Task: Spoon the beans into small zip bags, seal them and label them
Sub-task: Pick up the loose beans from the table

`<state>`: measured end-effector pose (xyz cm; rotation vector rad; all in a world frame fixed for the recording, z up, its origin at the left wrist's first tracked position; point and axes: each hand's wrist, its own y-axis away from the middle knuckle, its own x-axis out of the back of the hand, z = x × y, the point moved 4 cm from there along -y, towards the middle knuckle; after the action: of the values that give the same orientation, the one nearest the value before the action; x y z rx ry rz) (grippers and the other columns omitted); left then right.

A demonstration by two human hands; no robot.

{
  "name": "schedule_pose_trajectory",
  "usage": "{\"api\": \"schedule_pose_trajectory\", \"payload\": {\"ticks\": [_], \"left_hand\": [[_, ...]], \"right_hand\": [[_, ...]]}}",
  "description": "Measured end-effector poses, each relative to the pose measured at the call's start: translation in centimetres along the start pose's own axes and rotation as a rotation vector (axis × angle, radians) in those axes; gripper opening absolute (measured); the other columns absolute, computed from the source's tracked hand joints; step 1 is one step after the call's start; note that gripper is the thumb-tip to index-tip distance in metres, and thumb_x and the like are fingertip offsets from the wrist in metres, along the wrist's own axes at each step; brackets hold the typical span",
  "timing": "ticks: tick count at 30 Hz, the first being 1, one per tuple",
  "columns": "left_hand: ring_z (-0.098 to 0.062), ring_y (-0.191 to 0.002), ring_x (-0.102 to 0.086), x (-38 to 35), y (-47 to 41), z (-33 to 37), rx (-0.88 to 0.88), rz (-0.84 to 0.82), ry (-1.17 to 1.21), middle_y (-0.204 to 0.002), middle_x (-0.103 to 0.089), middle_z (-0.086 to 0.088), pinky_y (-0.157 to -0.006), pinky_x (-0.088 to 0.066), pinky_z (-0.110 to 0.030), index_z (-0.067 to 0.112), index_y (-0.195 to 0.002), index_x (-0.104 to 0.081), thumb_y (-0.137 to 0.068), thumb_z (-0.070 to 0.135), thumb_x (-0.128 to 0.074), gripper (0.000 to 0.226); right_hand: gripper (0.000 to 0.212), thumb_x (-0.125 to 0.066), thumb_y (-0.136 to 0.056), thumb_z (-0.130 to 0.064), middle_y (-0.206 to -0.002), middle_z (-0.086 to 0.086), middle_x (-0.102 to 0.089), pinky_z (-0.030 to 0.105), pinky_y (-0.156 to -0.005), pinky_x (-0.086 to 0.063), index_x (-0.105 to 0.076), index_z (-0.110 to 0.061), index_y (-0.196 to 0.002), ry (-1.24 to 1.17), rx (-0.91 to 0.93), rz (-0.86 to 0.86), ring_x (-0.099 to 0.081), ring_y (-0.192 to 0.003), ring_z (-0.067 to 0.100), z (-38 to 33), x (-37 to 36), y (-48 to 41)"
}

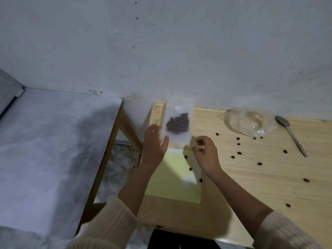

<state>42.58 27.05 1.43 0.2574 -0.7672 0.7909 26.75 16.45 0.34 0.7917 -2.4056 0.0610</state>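
A small clear zip bag (177, 108) stands upright above the table's far left corner, with a clump of dark beans (177, 125) inside and a small white label (178, 108) near its top. My left hand (156, 142) grips the bag's lower left edge. My right hand (206, 153) hovers just right of the bag's bottom corner, its fingers curled and pinched together; whether it holds anything I cannot tell. A pale yellow sheet (172, 178) lies on the table under my hands.
The wooden table (251, 186) has several loose beans (239, 153) scattered on it. A crumpled clear plastic bag (248, 123) and a metal spoon (291, 134) lie at the back right. A grey-topped table (53, 150) stands to the left, and a wall rises behind.
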Motion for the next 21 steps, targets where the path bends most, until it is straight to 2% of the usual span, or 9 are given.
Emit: {"api": "schedule_pose_trajectory", "payload": {"ticks": [3,6,9,11,14,16,18,19,21], "left_hand": [[-0.032,-0.109,-0.051,-0.1,4.9,-0.8,0.060,0.060,-0.053,-0.117,-0.052,-0.017,-0.090,-0.045,-0.039,0.002,-0.115,-0.056,-0.087,0.032,-0.047,0.042],[-0.034,-0.116,-0.050,-1.6,8.4,-2.4,0.101,-0.042,-0.140,-0.123,-0.055,-0.017,-0.096,-0.041,-0.039,0.002,-0.120,-0.056,-0.086,0.044,-0.035,0.058],[-0.036,-0.124,-0.047,-3.1,10.2,-3.3,0.093,-0.161,-0.223,-0.133,-0.051,-0.020,-0.102,-0.038,-0.044,0.001,-0.126,-0.053,-0.086,0.046,-0.035,0.063],[-0.038,-0.124,-0.049,-3.7,10.8,-3.7,0.066,-0.225,-0.269,-0.134,-0.051,-0.021,-0.100,-0.039,-0.050,0.001,-0.124,-0.056,-0.087,0.043,-0.039,0.059],[-0.038,-0.127,-0.045,-3.9,11.1,-4.1,0.023,-0.241,-0.293,-0.138,-0.047,-0.021,-0.103,-0.033,-0.050,0.003,-0.127,-0.054,-0.088,0.041,-0.038,0.057],[-0.034,-0.135,-0.036,-3.7,11.4,-4.2,0.025,-0.260,-0.290,-0.145,-0.039,-0.017,-0.109,-0.021,-0.044,0.005,-0.133,-0.048,-0.089,0.044,-0.034,0.060],[-0.034,-0.135,-0.036,-3.6,11.6,-4.5,-0.004,-0.273,-0.301,-0.145,-0.040,-0.016,-0.108,-0.018,-0.044,0.006,-0.134,-0.047,-0.090,0.043,-0.035,0.059],[-0.034,-0.134,-0.037,-3.5,11.7,-4.7,-0.021,-0.283,-0.309,-0.144,-0.041,-0.017,-0.107,-0.020,-0.045,0.006,-0.134,-0.048,-0.090,0.042,-0.036,0.058],[-0.034,-0.134,-0.038,-3.4,11.8,-5.1,-0.043,-0.289,-0.319,-0.144,-0.041,-0.016,-0.107,-0.021,-0.045,0.008,-0.135,-0.047,-0.090,0.042,-0.037,0.057]], "right_hand": [[0.020,-0.057,-0.084,0.001,-0.098,0.000,-0.052,0.027,-0.081,-0.046,-0.061,-0.007,-0.102,0.040,0.032,-0.078,-0.057,-0.097,0.022,1.4,-0.3,1.9],[0.027,-0.058,-0.083,0.004,-0.101,0.004,-0.054,0.017,-0.084,-0.039,-0.063,-0.004,-0.107,0.078,0.106,-0.160,-0.057,-0.098,0.022,1.9,-0.9,2.7],[0.030,-0.060,-0.083,0.000,-0.108,0.013,-0.057,0.032,-0.093,-0.046,-0.063,-0.001,-0.113,0.111,0.170,-0.219,-0.058,-0.100,0.026,1.9,-1.8,2.5],[0.029,-0.062,-0.083,-0.002,-0.104,0.014,-0.056,0.041,-0.092,-0.048,-0.065,-0.001,-0.111,0.117,0.203,-0.224,-0.059,-0.097,0.029,2.0,-2.4,2.3],[0.024,-0.066,-0.080,-0.002,-0.098,0.014,-0.057,0.038,-0.088,-0.048,-0.068,-0.001,-0.104,0.180,0.258,-0.204,-0.058,-0.091,0.031,2.3,-3.2,1.8],[0.019,-0.067,-0.078,0.002,-0.093,0.016,-0.060,0.026,-0.086,-0.044,-0.071,0.002,-0.096,0.180,0.263,-0.173,-0.059,-0.088,0.031,2.3,-3.3,1.5],[0.015,-0.065,-0.077,0.008,-0.089,0.018,-0.062,0.016,-0.082,-0.038,-0.072,0.004,-0.090,0.158,0.263,-0.134,-0.060,-0.085,0.031,2.2,-3.3,1.6],[0.015,-0.064,-0.077,0.009,-0.089,0.019,-0.063,0.015,-0.081,-0.037,-0.071,0.004,-0.089,0.155,0.259,-0.123,-0.060,-0.085,0.031,2.1,-3.4,1.6],[0.015,-0.061,-0.080,0.009,-0.092,0.020,-0.062,0.024,-0.083,-0.041,-0.070,0.004,-0.091,0.179,0.238,-0.121,-0.059,-0.089,0.034,2.3,-3.8,1.6]]}}
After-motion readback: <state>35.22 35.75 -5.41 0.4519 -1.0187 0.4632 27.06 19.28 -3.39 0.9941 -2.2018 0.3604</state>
